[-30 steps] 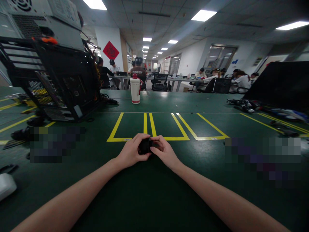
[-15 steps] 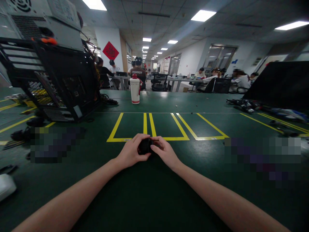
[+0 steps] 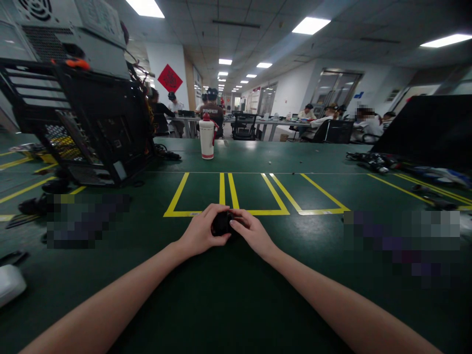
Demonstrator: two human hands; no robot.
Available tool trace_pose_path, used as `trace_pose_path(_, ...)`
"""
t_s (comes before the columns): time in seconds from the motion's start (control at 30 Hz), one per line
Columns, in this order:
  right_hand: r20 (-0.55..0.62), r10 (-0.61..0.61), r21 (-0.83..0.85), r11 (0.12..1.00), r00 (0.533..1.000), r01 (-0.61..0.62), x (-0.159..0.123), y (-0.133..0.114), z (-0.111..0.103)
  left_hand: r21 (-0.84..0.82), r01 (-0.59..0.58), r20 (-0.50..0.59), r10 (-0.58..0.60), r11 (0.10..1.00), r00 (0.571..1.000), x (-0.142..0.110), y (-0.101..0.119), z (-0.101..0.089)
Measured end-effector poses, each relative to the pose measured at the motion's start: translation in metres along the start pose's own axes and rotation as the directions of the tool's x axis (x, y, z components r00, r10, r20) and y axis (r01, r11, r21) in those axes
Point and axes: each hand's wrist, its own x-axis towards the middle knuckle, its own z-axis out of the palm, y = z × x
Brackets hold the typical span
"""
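Observation:
Both of my hands meet over a small black object (image 3: pixel 221 223) on the green table (image 3: pixel 236 295), just in front of the yellow tape boxes (image 3: pixel 228 194). My left hand (image 3: pixel 201 231) curls round the object's left side, fingers over its top. My right hand (image 3: pixel 250 231) pinches its right side with fingertips pressed on it. Most of the object is hidden by the fingers, so I cannot make out what it is.
An open black computer case (image 3: pixel 84 118) stands at the left with dark parts beside it. A white bottle with a red cap (image 3: pixel 207 138) is at the table's far side. Cables and tools (image 3: pixel 372 160) lie at the right beside a dark panel (image 3: pixel 431 128). People sit at desks behind.
My right fingers have shifted slightly on the black object. Both hands stay in place.

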Motion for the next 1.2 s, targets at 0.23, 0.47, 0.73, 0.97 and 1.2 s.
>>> trace_pose_path(0.23, 0.076, -0.019, 0.090, 0.996, 0.997, 0.012, -0.002, -0.003, -0.001, 0.037, 0.023, -0.018, -0.023, 0.999, 1.000, -0.001, -0.004, -0.003)
trace_pose_path(0.47, 0.049, -0.042, -0.090, 0.995, 0.998, 0.046, -0.002, 0.006, -0.001, 0.041, 0.052, -0.033, -0.050, 0.998, 0.998, -0.004, -0.008, -0.007)
trace_pose_path(0.73, -0.011, -0.033, -0.179, 0.983, 0.999, 0.031, -0.004, -0.003, -0.001, 0.032, 0.078, -0.026, -0.077, 0.996, 0.997, -0.004, -0.007, -0.008)
trace_pose_path(0.97, -0.258, -0.042, -0.302, 0.953, 0.965, -0.039, -0.005, -0.002, -0.003, 0.018, 0.117, -0.038, -0.116, 0.993, 0.993, -0.002, -0.010, -0.007)
trace_pose_path(1.2, -0.345, -0.076, -0.436, 0.896, 0.935, -0.088, -0.004, 0.000, -0.007, -0.072, 0.234, 0.013, -0.234, 0.970, 0.972, 0.007, -0.018, -0.008)
